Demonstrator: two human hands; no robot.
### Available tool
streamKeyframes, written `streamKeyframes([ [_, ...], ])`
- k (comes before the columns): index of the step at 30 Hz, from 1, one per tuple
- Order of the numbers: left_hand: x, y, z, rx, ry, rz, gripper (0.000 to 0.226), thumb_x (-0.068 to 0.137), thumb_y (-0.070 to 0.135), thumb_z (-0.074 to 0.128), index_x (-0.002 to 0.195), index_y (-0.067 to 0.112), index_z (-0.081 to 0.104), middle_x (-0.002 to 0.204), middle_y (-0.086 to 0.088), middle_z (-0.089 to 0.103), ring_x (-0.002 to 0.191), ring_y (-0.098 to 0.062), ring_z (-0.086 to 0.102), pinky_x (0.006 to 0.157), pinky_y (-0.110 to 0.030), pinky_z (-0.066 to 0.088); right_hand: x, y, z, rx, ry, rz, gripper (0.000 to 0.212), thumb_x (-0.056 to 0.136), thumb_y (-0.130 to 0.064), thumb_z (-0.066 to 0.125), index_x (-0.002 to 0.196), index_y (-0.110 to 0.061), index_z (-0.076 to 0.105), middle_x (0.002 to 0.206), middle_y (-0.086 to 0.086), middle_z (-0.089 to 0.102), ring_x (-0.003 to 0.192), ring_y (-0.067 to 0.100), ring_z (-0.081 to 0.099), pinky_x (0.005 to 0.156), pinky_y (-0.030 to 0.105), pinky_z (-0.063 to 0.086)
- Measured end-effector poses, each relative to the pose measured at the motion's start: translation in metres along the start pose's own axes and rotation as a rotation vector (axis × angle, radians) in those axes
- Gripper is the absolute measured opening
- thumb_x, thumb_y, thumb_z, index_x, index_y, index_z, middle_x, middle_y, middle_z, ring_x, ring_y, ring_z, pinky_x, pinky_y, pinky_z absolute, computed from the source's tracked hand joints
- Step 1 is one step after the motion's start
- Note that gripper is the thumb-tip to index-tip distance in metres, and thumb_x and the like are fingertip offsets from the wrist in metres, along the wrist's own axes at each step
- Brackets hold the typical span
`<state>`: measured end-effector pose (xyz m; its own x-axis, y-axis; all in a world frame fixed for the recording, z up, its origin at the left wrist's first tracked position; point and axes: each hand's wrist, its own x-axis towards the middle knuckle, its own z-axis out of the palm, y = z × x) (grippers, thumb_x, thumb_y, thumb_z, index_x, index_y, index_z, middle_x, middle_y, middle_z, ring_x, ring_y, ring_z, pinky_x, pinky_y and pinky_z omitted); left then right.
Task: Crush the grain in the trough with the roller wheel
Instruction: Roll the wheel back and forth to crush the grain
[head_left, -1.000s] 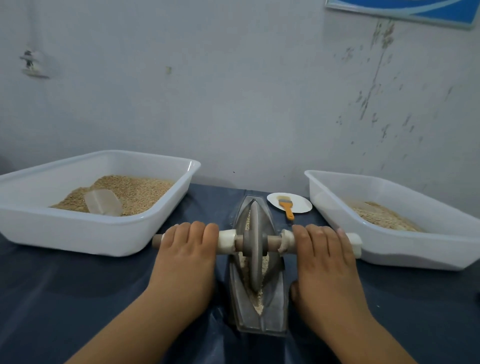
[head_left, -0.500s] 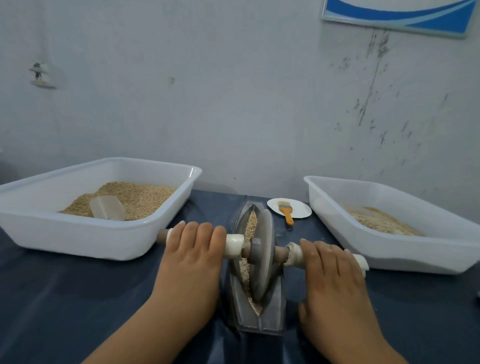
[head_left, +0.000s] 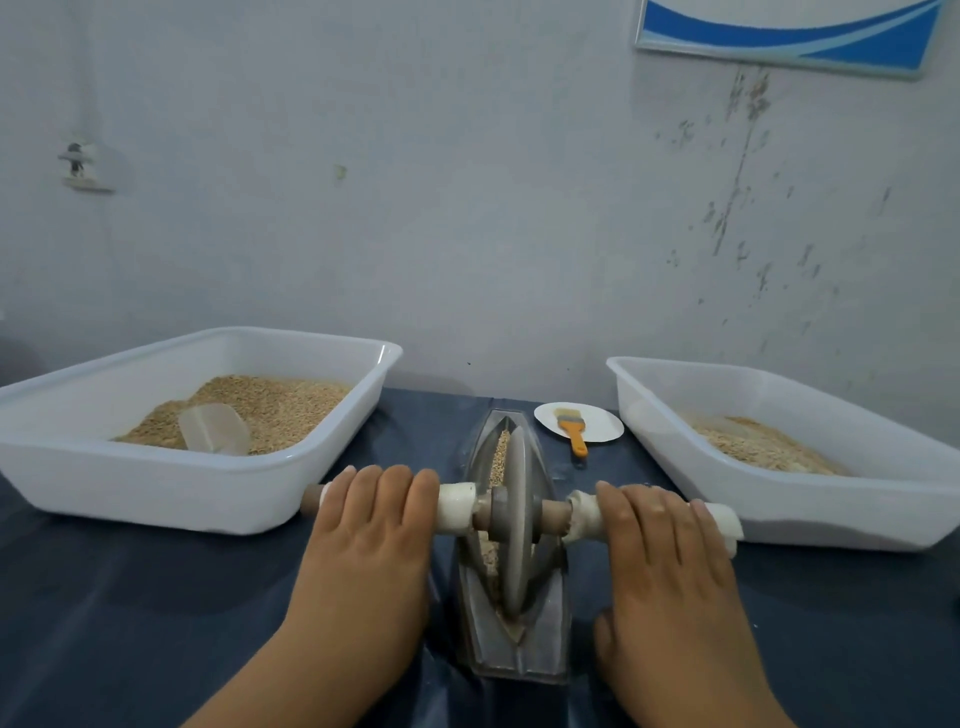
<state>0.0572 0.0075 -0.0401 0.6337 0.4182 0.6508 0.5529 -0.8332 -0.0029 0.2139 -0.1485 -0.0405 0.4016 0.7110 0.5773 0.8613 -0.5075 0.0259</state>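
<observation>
Both forearms run off the bottom edge, and the palms hide the parts of the axle (head_left: 553, 512) they cover, so how the thumbs lie underneath cannot be fully told; only the right thumb shows, low and beside the trough (head_left: 511, 652). The near end of the trough's groove is hard to make out behind the wheel (head_left: 515, 525).

The left hand (head_left: 371, 545) lies palm-down on the left half of the axle, fingers together and bent over its top. The right hand (head_left: 662, 561) lies the same way on the right half, fingers a little spread and draped over the white wrap. The wheel stands on edge between the two hands, tilted slightly, its rim down in the trough. The grain (head_left: 500, 457) lies in the groove beyond the hands, ahead of the wheel, with a little more showing just behind the left hand's fingertips, at the wheel's left face.

The wheel is a dull grey disc, thin at the rim; the axle is brown wood with white padded sleeves. The trough is grey metal, boat-shaped, pointed at the far end. It sits on a bench (head_left: 156, 623) covered in dark blue sheet.

Beyond the left hand a white plastic tub (head_left: 208, 493) holds tan grain and a clear scoop (head_left: 215, 428). Beyond the right hand is a second tub (head_left: 831, 514), and further in, a small white plate (head_left: 602, 423) carries an orange-handled brush (head_left: 574, 431).
</observation>
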Motion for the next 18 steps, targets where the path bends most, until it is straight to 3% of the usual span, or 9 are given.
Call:
streamKeyframes([
  [2,0.006,-0.001,0.004,0.028,-0.014,-0.002,0.046,0.059,0.003,0.060,0.104,0.006,0.063,0.091,-0.009,0.057,0.081,-0.032,0.055,0.089,-0.052,0.047,0.003,0.002,-0.001,-0.034,-0.078,-0.004,0.089,0.047,-0.010,0.076,0.134,-0.003,0.055,0.124,0.014,0.057,0.119,0.036,0.053,0.109,0.050,0.024],
  [4,0.018,0.004,0.001,0.067,-0.105,-0.032,0.046,0.062,0.006,0.066,0.107,0.008,0.061,0.094,-0.008,0.056,0.086,-0.031,0.054,0.098,-0.051,0.042,0.015,-0.002,-0.006,-0.095,-0.186,0.052,0.087,0.075,-0.021,0.063,0.151,-0.012,0.024,0.146,0.008,0.033,0.138,0.028,0.031,0.120,0.045,0.006],
  [7,0.034,0.011,-0.001,0.165,-0.199,-0.035,0.048,0.080,0.019,0.050,0.127,0.017,0.039,0.117,-0.002,0.044,0.109,-0.026,0.042,0.115,-0.045,0.016,0.027,-0.001,-0.005,-0.130,-0.251,0.075,0.080,0.090,-0.027,0.046,0.152,-0.020,-0.003,0.152,0.000,0.011,0.144,0.022,0.010,0.121,0.041,-0.007],
  [9,0.029,0.012,-0.003,0.162,-0.224,-0.040,0.046,0.081,0.019,0.044,0.127,0.017,0.041,0.115,-0.001,0.044,0.108,-0.026,0.043,0.115,-0.047,0.017,0.021,0.002,-0.006,-0.122,-0.265,0.045,0.088,0.084,-0.025,0.056,0.154,-0.016,0.004,0.151,0.005,0.017,0.143,0.026,0.018,0.122,0.045,0.002],
  [10,0.022,0.012,-0.003,0.116,-0.172,-0.029,0.045,0.078,0.016,0.045,0.122,0.014,0.050,0.109,-0.003,0.049,0.102,-0.028,0.047,0.112,-0.050,0.024,0.015,0.001,-0.006,-0.127,-0.256,0.039,0.094,0.073,-0.021,0.068,0.153,-0.009,0.020,0.146,0.010,0.031,0.138,0.032,0.033,0.121,0.048,0.013],
  [12,0.008,0.007,0.002,0.034,-0.002,0.003,0.041,0.073,0.010,0.043,0.110,0.008,0.061,0.097,-0.007,0.054,0.091,-0.032,0.054,0.103,-0.054,0.036,0.000,0.006,0.003,-0.035,-0.059,0.014,0.093,0.045,-0.006,0.079,0.134,0.000,0.055,0.121,0.016,0.059,0.113,0.039,0.059,0.109,0.051,0.033],
  [14,0.007,0.003,0.007,0.041,0.029,0.019,0.040,0.073,0.008,0.046,0.109,0.007,0.062,0.097,-0.009,0.055,0.091,-0.034,0.055,0.100,-0.055,0.038,-0.002,0.008,0.004,-0.038,-0.055,-0.010,0.092,0.039,-0.004,0.079,0.129,0.000,0.061,0.116,0.015,0.063,0.108,0.039,0.062,0.106,0.050,0.033],
  [16,0.018,0.005,0.003,0.084,-0.130,-0.003,0.042,0.075,0.012,0.054,0.118,0.011,0.055,0.105,-0.006,0.052,0.099,-0.031,0.052,0.107,-0.051,0.032,0.005,0.006,-0.004,-0.089,-0.185,0.017,0.098,0.057,-0.016,0.077,0.147,-0.004,0.039,0.137,0.013,0.047,0.128,0.035,0.047,0.118,0.048,0.020],
  [18,0.035,0.008,-0.004,0.164,-0.235,-0.025,0.049,0.081,0.021,0.050,0.129,0.019,0.037,0.119,0.000,0.041,0.112,-0.025,0.041,0.115,-0.044,0.017,0.020,0.004,-0.007,-0.115,-0.238,0.046,0.092,0.082,-0.027,0.058,0.155,-0.015,0.003,0.153,0.005,0.016,0.144,0.026,0.016,0.122,0.044,-0.003],
])
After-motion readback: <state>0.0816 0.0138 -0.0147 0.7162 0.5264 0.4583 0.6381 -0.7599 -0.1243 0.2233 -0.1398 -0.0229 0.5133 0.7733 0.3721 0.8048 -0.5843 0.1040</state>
